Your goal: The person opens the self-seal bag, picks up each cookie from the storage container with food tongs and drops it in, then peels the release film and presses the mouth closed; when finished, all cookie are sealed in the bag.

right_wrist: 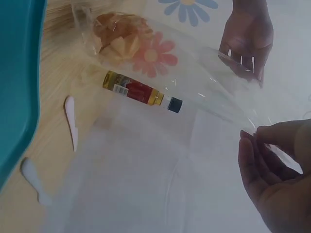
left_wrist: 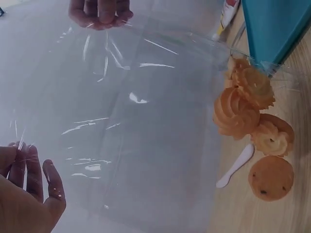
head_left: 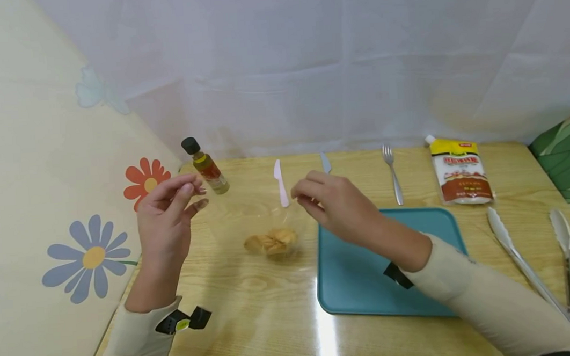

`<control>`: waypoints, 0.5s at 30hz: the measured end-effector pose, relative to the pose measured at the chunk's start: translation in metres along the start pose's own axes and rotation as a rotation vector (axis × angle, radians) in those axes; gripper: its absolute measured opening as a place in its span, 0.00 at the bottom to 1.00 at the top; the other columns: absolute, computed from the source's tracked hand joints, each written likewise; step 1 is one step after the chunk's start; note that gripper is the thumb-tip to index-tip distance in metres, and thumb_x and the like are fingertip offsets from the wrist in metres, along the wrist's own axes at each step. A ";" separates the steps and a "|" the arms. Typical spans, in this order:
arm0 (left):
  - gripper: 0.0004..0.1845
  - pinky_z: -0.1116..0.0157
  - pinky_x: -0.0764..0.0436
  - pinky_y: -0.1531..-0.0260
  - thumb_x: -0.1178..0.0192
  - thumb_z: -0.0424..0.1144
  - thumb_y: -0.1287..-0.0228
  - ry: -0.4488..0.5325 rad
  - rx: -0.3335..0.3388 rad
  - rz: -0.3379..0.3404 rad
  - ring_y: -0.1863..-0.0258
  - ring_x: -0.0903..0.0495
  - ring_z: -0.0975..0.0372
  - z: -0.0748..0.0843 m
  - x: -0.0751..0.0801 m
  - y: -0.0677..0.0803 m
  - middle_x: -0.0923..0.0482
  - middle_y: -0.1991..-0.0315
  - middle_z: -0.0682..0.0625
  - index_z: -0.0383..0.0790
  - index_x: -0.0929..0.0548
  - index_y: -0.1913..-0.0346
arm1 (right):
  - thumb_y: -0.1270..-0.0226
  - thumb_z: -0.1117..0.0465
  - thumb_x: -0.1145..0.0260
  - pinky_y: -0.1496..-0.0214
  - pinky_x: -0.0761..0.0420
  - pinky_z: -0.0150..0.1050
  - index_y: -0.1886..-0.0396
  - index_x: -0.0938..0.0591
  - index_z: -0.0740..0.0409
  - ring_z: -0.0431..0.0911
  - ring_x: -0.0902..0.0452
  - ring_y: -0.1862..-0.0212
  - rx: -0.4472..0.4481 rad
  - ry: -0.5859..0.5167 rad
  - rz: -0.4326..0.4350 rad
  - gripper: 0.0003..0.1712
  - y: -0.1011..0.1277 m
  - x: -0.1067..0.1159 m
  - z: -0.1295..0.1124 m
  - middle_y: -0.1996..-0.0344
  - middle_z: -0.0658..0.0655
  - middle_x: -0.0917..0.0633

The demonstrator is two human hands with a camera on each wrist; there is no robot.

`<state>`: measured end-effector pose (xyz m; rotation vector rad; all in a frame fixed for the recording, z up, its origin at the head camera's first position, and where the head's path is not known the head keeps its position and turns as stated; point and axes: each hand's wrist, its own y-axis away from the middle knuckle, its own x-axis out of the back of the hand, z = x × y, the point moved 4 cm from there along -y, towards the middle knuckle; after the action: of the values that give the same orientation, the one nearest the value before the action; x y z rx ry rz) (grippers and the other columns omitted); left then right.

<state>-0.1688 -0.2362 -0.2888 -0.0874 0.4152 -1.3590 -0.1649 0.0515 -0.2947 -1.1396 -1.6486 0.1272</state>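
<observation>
A clear plastic bag (head_left: 255, 217) hangs open between my two hands, its bottom resting on the wooden table. Several swirl-shaped cookies (head_left: 271, 241) lie in that bottom end. My left hand (head_left: 196, 193) pinches one edge of the bag's mouth near the flowered wall. My right hand (head_left: 299, 194) pinches the opposite edge above the table's middle. In the left wrist view the film (left_wrist: 126, 121) stretches from my left hand (left_wrist: 24, 194) up to the right hand (left_wrist: 99, 12), with the cookies (left_wrist: 248, 107) at the right. The right wrist view shows my right hand (right_wrist: 272, 170) on the bag's rim and the left hand (right_wrist: 248, 39) across from it.
A small oil bottle (head_left: 206, 166) stands behind my left hand. A pink plastic knife (head_left: 280, 183), a blue knife (head_left: 325, 162), a fork (head_left: 393, 175) and a sauce pouch (head_left: 460, 171) lie along the back. A teal tray (head_left: 367, 270) sits under my right forearm, metal tongs (head_left: 536, 267) at the right.
</observation>
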 end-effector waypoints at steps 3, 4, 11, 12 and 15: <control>0.13 0.66 0.13 0.62 0.37 0.28 0.29 0.009 -0.027 -0.017 0.61 0.15 0.55 -0.002 0.005 0.001 0.13 0.61 0.44 0.18 0.17 0.49 | 0.28 0.70 0.33 0.59 0.17 0.31 0.45 0.18 0.59 0.42 0.18 0.61 -0.062 -0.079 0.005 0.14 -0.001 0.000 0.003 0.62 0.53 0.15; 0.12 0.66 0.13 0.61 0.38 0.27 0.28 0.003 -0.040 -0.028 0.61 0.15 0.56 -0.003 0.006 0.002 0.13 0.60 0.44 0.19 0.17 0.49 | 0.28 0.70 0.32 0.59 0.17 0.31 0.41 0.20 0.59 0.41 0.18 0.61 -0.089 -0.108 0.008 0.18 -0.001 0.000 0.004 0.63 0.52 0.15; 0.09 0.66 0.13 0.56 0.42 0.25 0.26 -0.033 -0.081 -0.092 0.58 0.12 0.57 -0.010 0.015 0.007 0.12 0.58 0.44 0.21 0.18 0.50 | 0.29 0.66 0.29 0.56 0.14 0.35 0.28 0.30 0.56 0.40 0.15 0.61 -0.280 -0.288 0.058 0.33 0.001 -0.005 0.019 0.63 0.49 0.11; 0.09 0.67 0.14 0.56 0.42 0.26 0.26 -0.055 -0.082 -0.094 0.58 0.12 0.58 -0.011 0.015 0.007 0.11 0.58 0.45 0.21 0.18 0.50 | 0.29 0.65 0.29 0.57 0.14 0.35 0.30 0.27 0.56 0.40 0.15 0.61 -0.301 -0.303 0.062 0.30 0.001 -0.006 0.022 0.62 0.49 0.11; 0.10 0.68 0.14 0.55 0.41 0.28 0.25 -0.138 -0.084 -0.098 0.58 0.12 0.59 -0.012 0.016 0.009 0.11 0.60 0.48 0.22 0.17 0.50 | 0.29 0.64 0.30 0.58 0.14 0.36 0.39 0.19 0.58 0.41 0.14 0.60 -0.334 -0.328 0.063 0.20 0.002 -0.008 0.027 0.62 0.50 0.10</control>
<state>-0.1622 -0.2478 -0.3068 -0.2729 0.3552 -1.4218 -0.1854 0.0586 -0.3122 -1.4845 -1.9747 0.0825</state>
